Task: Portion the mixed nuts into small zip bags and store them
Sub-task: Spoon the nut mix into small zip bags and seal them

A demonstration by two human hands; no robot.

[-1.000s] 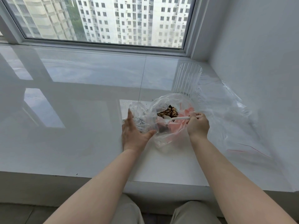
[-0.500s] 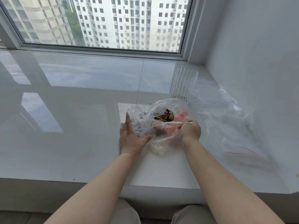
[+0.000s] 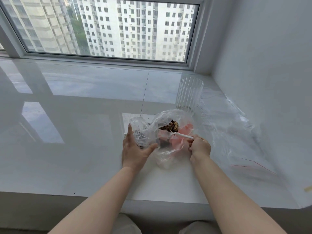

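Note:
A crumpled clear plastic bag (image 3: 165, 156) lies on the white sill, open at the top, with brown mixed nuts (image 3: 170, 127) showing inside next to something pink. My left hand (image 3: 135, 149) cups the bag's left side, fingers straight and thumb against the plastic. My right hand (image 3: 200, 146) pinches the handle of a white plastic spoon (image 3: 181, 135) whose bowl reaches into the bag just below the nuts. Clear zip bags with red seal lines (image 3: 249, 164) lie flat to the right.
A ribbed clear glass (image 3: 190, 95) stands just behind the bag. More loose clear plastic (image 3: 224, 119) spreads toward the right wall. The sill's front edge (image 3: 152, 202) is close to my body, the window frame at the back.
The view has shifted a little. My right hand has drawn the spoon slightly down and nearer; my left hand stays against the bag.

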